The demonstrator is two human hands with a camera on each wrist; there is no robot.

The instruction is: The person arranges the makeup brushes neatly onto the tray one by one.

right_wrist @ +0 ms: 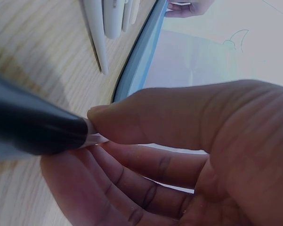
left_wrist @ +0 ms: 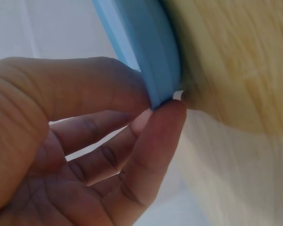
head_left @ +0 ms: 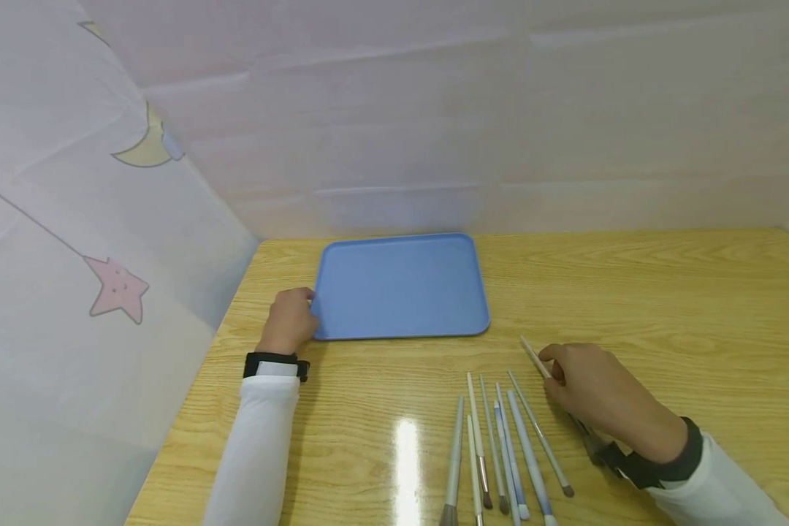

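Note:
A blue tray [head_left: 401,288] lies flat on the wooden table [head_left: 631,292]. My left hand [head_left: 297,318] grips its front left corner; in the left wrist view thumb and fingers [left_wrist: 153,110] pinch the tray rim [left_wrist: 150,52]. My right hand [head_left: 555,372] holds a thin makeup brush [head_left: 532,354] to the right of a row of several brushes [head_left: 500,446] that lie on the table in front of the tray. The right wrist view shows thumb and fingers [right_wrist: 96,125] pinching the held brush at its dark ferrule [right_wrist: 33,127], with the tray edge [right_wrist: 141,56] beyond.
Pale fabric walls [head_left: 434,109] close in the table at the back and on the left, where a star and a moon are printed. Bare wood extends to the right of the tray.

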